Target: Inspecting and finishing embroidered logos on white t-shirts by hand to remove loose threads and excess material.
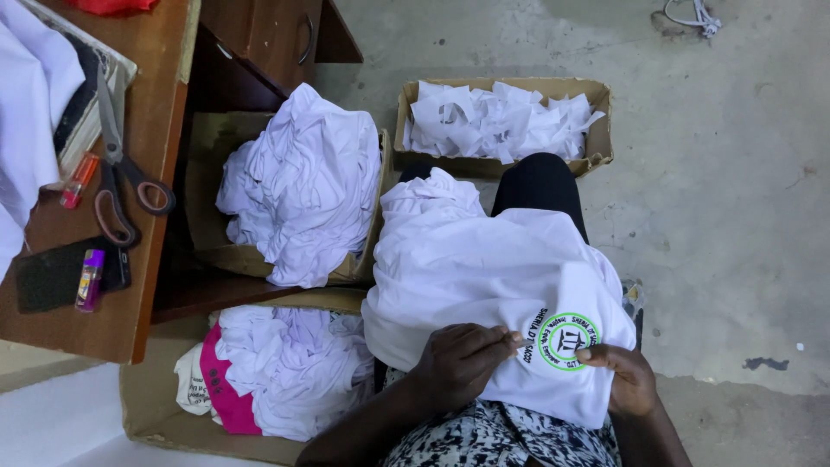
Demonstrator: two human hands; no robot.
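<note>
**Boxes of white cloth around a lap**

At near left, a cardboard box point(151, 406) holds white and pink cloth; beyond it another carton point(207, 233) is heaped white. Centre, left hand point(458, 363) and right hand point(627, 376) pinch a white garment point(484, 268) with a round green badge on the lap. Far right, a shallow cardboard tray point(596, 121) holds white scraps.

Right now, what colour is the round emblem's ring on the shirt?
Green ring on the emblem, white shirt; head view.

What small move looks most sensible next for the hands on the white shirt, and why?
Probably smooth the cloth flat around the round green emblem. The left hand and right hand pinch the white shirt on either side of it, and the fabric between them looks slightly creased over the lap.
</note>
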